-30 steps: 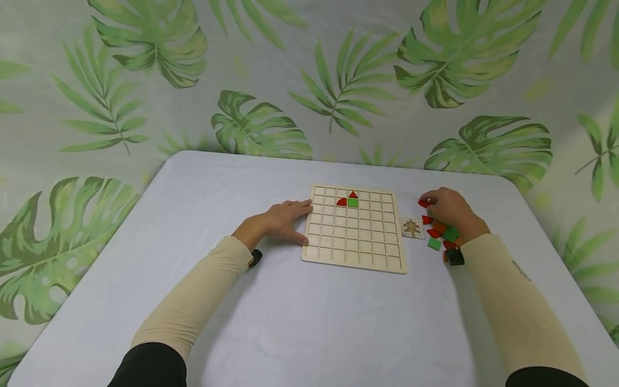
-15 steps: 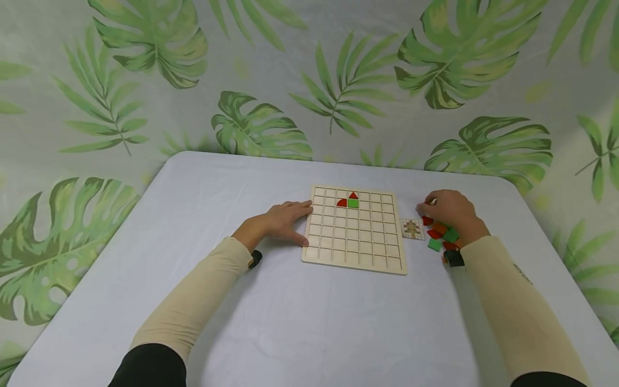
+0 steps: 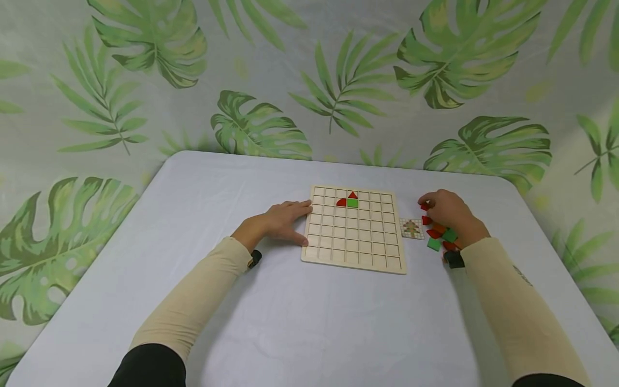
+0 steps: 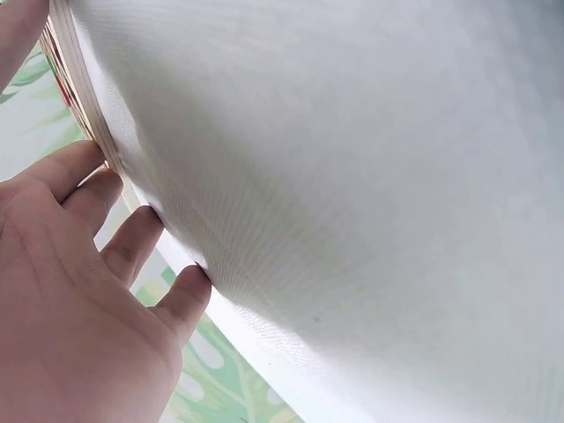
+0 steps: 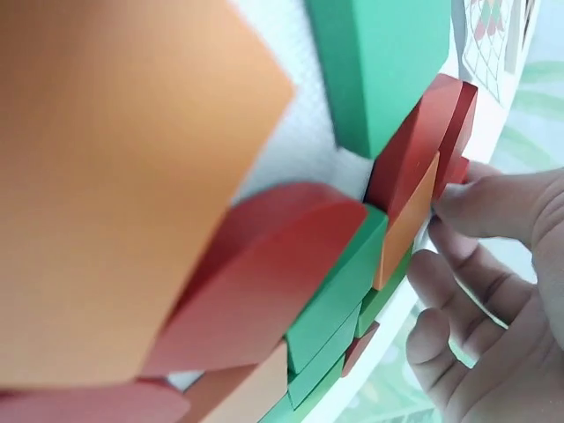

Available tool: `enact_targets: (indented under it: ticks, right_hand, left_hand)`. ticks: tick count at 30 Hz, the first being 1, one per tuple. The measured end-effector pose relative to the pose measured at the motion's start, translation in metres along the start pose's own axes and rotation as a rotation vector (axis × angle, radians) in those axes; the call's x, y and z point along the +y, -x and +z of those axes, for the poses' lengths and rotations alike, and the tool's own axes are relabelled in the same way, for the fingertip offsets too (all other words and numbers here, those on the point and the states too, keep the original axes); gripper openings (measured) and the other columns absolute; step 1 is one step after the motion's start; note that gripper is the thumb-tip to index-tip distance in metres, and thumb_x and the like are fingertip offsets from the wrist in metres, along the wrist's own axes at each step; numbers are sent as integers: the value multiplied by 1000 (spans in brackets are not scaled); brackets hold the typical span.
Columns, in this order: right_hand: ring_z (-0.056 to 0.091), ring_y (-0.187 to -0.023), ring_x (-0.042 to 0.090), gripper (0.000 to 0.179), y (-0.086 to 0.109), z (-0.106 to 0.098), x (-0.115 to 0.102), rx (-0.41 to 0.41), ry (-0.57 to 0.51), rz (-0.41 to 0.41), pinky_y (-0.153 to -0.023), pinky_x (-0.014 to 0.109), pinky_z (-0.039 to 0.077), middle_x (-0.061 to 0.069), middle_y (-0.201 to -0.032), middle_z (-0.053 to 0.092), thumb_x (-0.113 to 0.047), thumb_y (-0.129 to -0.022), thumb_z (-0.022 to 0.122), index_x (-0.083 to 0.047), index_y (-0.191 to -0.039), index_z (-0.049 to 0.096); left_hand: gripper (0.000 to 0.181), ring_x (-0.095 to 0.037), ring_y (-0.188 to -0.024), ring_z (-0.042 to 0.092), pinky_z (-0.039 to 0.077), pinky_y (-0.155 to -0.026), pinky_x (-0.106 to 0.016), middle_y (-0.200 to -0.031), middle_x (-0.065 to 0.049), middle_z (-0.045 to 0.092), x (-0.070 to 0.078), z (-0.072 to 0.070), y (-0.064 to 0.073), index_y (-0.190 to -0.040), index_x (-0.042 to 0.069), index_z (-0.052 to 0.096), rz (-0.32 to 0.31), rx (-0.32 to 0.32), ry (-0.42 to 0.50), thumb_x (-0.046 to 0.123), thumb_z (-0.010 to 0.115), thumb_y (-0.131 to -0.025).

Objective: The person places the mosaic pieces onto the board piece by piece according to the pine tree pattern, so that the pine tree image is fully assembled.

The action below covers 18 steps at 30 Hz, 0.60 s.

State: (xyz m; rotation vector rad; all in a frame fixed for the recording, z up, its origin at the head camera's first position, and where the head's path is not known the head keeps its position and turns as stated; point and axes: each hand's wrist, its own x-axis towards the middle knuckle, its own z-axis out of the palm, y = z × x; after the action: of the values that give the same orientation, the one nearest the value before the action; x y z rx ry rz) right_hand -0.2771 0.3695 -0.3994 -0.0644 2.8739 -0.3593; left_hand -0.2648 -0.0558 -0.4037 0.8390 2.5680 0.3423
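My left hand [image 3: 284,220] lies spread at the left side of a square wooden grid board [image 3: 355,263], with the index finger and thumb at its edge. In the left wrist view the fingertips [image 4: 196,280] line up along that side. On the board are a red triangle tile [image 3: 353,195], a red quarter-round tile [image 3: 342,202] and a green square tile [image 3: 353,203]. To the right of the board, my right hand [image 3: 450,208] pinches a small red tile [image 3: 425,206] between thumb and index finger, its shape mostly hidden.
A small pattern card [image 3: 412,228] lies between the board and a loose pile of red, green and orange tiles [image 3: 437,233]. Several of these thick tiles overlap in the right wrist view, an orange tile [image 5: 106,176] nearest. White cloth [image 3: 309,317] covers the table.
The red tile at my right fingertips was visible, then hidden behind the fingers, and now shows again. My right hand has shifted only slightly; the left hand and the board stay put.
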Motion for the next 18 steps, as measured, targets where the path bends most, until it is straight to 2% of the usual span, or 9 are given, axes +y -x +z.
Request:
enact_targets:
  ticks: [6, 18]
  right_hand:
    - [53, -108, 42, 43, 0, 0, 2, 4, -6, 3, -92, 59, 48, 30, -126, 57, -12, -92, 53, -1, -133, 57]
    - [51, -110, 43, 42, -2, 1, 1, 4, 9, 9, -100, 62, 45, 31, -127, 54, -10, -92, 53, 3, -132, 58]
  left_hand:
    - [93, -28, -156, 16, 21, -124, -52, -169, 4, 11, -2, 1, -3, -159, 20, 25, -10, -10, -6, 51, 72, -85]
    - [93, -27, -156, 15, 21, -124, -52, -170, 4, 10, 0, 0, -2, -159, 20, 25, -14, -12, -7, 52, 72, -85]
